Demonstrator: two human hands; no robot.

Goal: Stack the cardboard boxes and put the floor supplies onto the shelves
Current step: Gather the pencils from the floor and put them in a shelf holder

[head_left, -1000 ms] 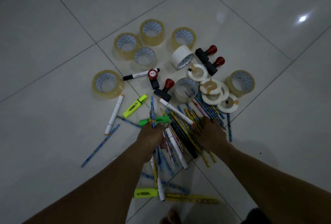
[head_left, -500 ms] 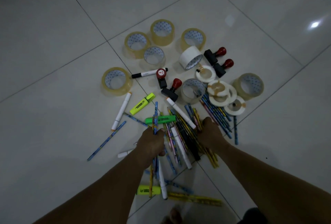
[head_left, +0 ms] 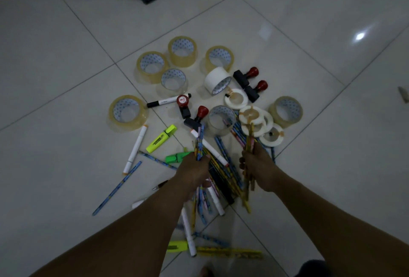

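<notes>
- The left hand (head_left: 194,172) is clenched round a small bundle of blue pencils (head_left: 199,144), tips pointing far; the right hand (head_left: 259,166) grasps a few yellow pencils (head_left: 249,141) the same way; both are low over the floor (head_left: 66,33)
- The loose pencils (head_left: 225,166) lie criss-crossed between and below the two hands; a few more lie scattered nearer and to the left; white markers (head_left: 135,150), a yellow highlighter (head_left: 161,138) and a green highlighter (head_left: 177,157) sit to the left
- The step in hand looks like gathering pencils into bundles; the floor supplies are mostly ungathered, and no shelf is plainly in view
- To do it well, pass the yellow pencils into the left fist, so the right hand is free to rake in the rest
- Tap the bundle's ends on the floor to square it; a splayed fistful likely sheds pencils on the way
- Some pencils run up against the clear tape roll (head_left: 219,119) just far of the right hand; draw them out lengthwise rather than lifting, or the roll may tip
- The tan tape rolls (head_left: 127,113) and stamps (head_left: 245,76) farther off suit a separate trip; rolls should stack flat
</notes>
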